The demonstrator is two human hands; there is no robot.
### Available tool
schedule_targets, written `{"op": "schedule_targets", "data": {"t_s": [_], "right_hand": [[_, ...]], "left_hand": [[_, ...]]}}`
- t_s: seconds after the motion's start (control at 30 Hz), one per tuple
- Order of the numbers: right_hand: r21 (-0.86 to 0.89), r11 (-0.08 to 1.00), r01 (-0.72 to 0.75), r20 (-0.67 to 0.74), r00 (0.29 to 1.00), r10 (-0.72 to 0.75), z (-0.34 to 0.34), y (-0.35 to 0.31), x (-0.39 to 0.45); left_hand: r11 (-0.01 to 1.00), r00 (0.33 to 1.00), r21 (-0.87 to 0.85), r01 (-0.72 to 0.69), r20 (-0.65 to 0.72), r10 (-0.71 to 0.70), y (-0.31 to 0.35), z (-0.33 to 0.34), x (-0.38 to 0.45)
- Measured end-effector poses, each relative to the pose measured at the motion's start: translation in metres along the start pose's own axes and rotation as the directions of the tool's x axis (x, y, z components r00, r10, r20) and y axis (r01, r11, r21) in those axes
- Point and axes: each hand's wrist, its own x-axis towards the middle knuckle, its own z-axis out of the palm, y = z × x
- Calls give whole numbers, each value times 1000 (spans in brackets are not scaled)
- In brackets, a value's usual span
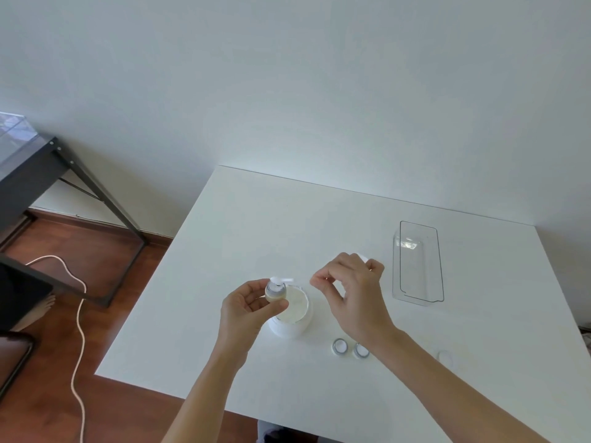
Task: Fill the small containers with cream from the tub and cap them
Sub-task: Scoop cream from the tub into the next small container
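Note:
An open white tub [295,319] of cream stands on the white table [224,251]. My left hand [246,310] holds a small round container [274,291] just above the tub's left rim, thumb and fingers curled round it. A blurred white spatula [282,279] lies across the container's mouth. My right hand [350,294] hovers to the right of the tub, thumb and forefinger pinched together towards the spatula's end; the handle between them is too faint to see. Two small silver-rimmed round pieces [339,346] [361,350] sit near my right wrist.
A clear plastic tray [417,295] stands at the table's right. A faint clear disc [445,358] lies near the right front. Something white [363,257] pokes out behind my right hand. A dark desk [48,167] and a cable [78,330] are on the left.

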Motion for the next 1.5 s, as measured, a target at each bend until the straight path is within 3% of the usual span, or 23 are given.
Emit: {"op": "schedule_targets", "data": {"t_s": [0.13, 0.23, 0.47, 0.67, 0.77, 0.87, 0.93, 1.03, 1.13, 1.23, 1.33, 1.4, 1.5], "right_hand": [[-297, 905, 304, -81, 936, -341, 4, 9, -4], [-442, 795, 415, -91, 862, -500, 6, 15, -8], [-510, 725, 462, -94, 808, -581, 3, 26, -11], [-533, 715, 452, -85, 812, -577, -8, 27, -12], [-507, 764, 398, -127, 843, -523, -10, 25, -13], [-394, 884, 253, -175, 923, -343, -10, 26, -12], [-333, 931, 152, -119, 972, -201, -8, 27, -12], [-384, 917, 108, 55, 994, -94, 7, 31, -9], [-500, 850, 165, 274, 961, -25, 28, 23, 1], [-596, 769, 232, 398, 917, 31, 49, 11, 9], [-550, 793, 261, 523, 848, 83, 66, 8, 13], [-478, 858, 189, 564, 814, 135, 74, 12, 14], [-435, 900, -28, 505, 820, 269, 67, 17, 15]], "left_hand": [[1000, 1000, -28, -10, 22, 11, 3, 0, -1], [999, 999, -49, -8, 39, 9, 5, -1, -1], [998, 998, -55, -12, 57, 15, 8, 2, 0], [998, 999, -66, -11, 49, 15, 7, 1, 3], [998, 999, -65, -17, 46, 20, 6, 1, 4], [998, 999, -55, -26, 30, 28, 6, -2, 6], [999, 999, -44, -31, 18, 32, 5, -4, 7], [999, 999, -35, -36, 6, 36, 3, -7, 7], [999, 999, -26, -42, 8, 42, 2, -8, 7], [999, 998, -2, -52, 22, 52, 2, -8, 6], [998, 998, 14, -58, 30, 58, 3, -9, 5], [998, 998, 20, -62, 28, 62, 2, -11, 5], [998, 998, 26, -61, 5, 61, 1, -15, 5]]}}
